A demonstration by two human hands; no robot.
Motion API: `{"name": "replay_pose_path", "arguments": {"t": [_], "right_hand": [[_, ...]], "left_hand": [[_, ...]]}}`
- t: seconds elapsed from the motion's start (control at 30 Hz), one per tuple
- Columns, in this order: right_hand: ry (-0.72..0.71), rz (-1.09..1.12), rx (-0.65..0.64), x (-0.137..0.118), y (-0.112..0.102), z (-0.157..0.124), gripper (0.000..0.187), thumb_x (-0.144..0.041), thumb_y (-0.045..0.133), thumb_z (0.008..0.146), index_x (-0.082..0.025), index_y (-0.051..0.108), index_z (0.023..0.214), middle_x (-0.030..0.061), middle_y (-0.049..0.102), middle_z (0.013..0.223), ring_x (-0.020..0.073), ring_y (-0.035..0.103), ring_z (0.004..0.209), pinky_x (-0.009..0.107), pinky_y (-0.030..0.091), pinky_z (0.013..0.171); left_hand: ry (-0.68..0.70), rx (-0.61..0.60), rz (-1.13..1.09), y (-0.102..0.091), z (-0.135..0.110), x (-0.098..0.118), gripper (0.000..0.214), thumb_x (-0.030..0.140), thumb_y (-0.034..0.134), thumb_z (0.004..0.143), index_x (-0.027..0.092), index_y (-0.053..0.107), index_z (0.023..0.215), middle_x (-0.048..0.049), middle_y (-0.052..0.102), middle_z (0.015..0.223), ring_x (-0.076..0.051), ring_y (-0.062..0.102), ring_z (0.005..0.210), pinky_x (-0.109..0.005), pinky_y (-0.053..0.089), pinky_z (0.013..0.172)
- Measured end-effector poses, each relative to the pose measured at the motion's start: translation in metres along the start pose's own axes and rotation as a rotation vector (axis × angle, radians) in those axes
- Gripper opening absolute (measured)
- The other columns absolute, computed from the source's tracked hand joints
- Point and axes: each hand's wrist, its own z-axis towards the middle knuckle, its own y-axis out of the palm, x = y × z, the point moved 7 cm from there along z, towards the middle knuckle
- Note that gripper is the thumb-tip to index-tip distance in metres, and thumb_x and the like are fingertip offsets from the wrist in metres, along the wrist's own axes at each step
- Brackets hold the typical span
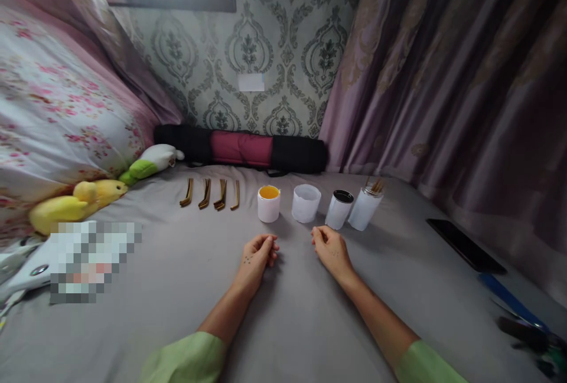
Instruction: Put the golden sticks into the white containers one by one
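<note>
White cylindrical containers (pixel 305 212), 4 abreast

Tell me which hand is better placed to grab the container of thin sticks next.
Probably the right hand: it is closer to the stick container, just past the black-topped can. The left hand is nearest the yellow-lined cup.

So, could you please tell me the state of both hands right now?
Left hand: loosely curled, no held thing visible; whether fully closed cannot be told.
Right hand: also loosely curled, no held thing visible; whether fully closed cannot be told.
</note>
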Motion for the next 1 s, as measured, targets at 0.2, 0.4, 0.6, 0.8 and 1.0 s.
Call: {"name": "replay_pose_path", "arguments": {"t": [0.2,0.4,0.6,0.8,1.0], "right_hand": [[-0.012,-0.039,-0.021,0.008,0.011,-0.005,0.034,-0.040,0.036,0.081,-0.017,0.059,0.070,0.0032,0.062,0.059,0.0126,0.055,0.052,0.021,0.036,0.050],[-0.040,-0.110,-0.018,0.012,0.016,-0.011,0.032,-0.038,0.036,0.082,-0.019,0.059,0.069,0.0033,0.063,0.061,0.0139,0.056,0.055,0.021,0.036,0.053],[-0.047,-0.159,-0.028,0.014,0.018,-0.014,0.032,-0.039,0.036,0.082,-0.020,0.059,0.070,0.0030,0.063,0.062,0.0144,0.056,0.056,0.022,0.035,0.054],[-0.044,-0.152,-0.040,0.014,0.018,-0.014,0.033,-0.040,0.035,0.081,-0.020,0.060,0.073,0.0043,0.065,0.066,0.0146,0.057,0.059,0.022,0.036,0.055],[-0.039,-0.137,-0.038,0.013,0.017,-0.016,0.032,-0.040,0.036,0.081,-0.020,0.061,0.075,0.0054,0.066,0.072,0.0154,0.059,0.064,0.023,0.038,0.057]], "left_hand": [[0.008,0.008,0.061,0.002,-0.002,0.002,0.035,0.043,0.056,0.070,0.011,0.056,0.085,-0.0020,0.056,0.065,-0.006,0.047,0.047,-0.017,0.034,0.039],[0.030,0.040,0.144,0.004,-0.005,0.011,0.029,0.035,0.054,0.071,0.011,0.056,0.086,-0.0016,0.056,0.065,-0.006,0.047,0.047,-0.017,0.034,0.039],[0.061,0.106,0.248,-0.006,0.001,0.020,0.024,0.032,0.050,0.071,0.013,0.056,0.085,-0.0006,0.056,0.065,-0.006,0.047,0.046,-0.017,0.033,0.037],[0.084,0.168,0.489,-0.030,0.020,0.030,0.023,0.027,0.044,0.074,0.012,0.056,0.087,-0.0021,0.058,0.067,-0.006,0.047,0.044,-0.016,0.033,0.037],[0.106,0.230,0.609,-0.056,0.044,0.043,0.022,0.024,0.044,0.072,0.012,0.057,0.086,-0.0039,0.060,0.069,-0.008,0.052,0.047,-0.016,0.036,0.039]]}}
